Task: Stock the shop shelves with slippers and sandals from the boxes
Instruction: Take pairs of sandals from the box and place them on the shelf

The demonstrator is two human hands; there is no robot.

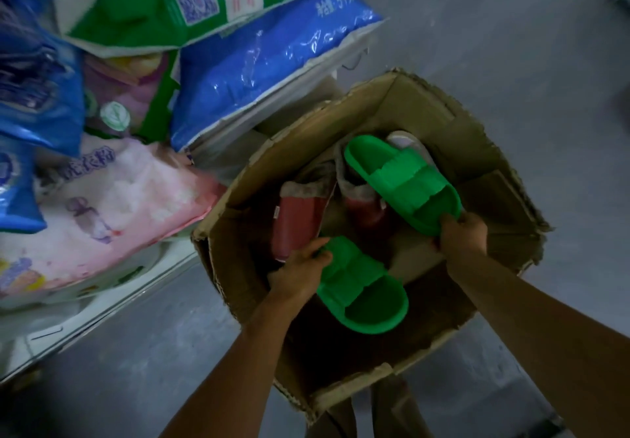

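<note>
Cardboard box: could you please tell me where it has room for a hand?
Inside the cardboard box, bare patches lie along its right wall and near corner beside the lower green slipper. The middle is crowded with red slippers.

- We are in a shop's stock area, on a bare grey floor [477, 45].
- Beside us, sealed retail bags lie piled: a green bag [163, 4], a blue bag [266, 72], a pink bag [112, 205].
- A torn cardboard box [484, 151] holds green slippers [405, 182] and red footwear [296, 226], unsorted.
</note>
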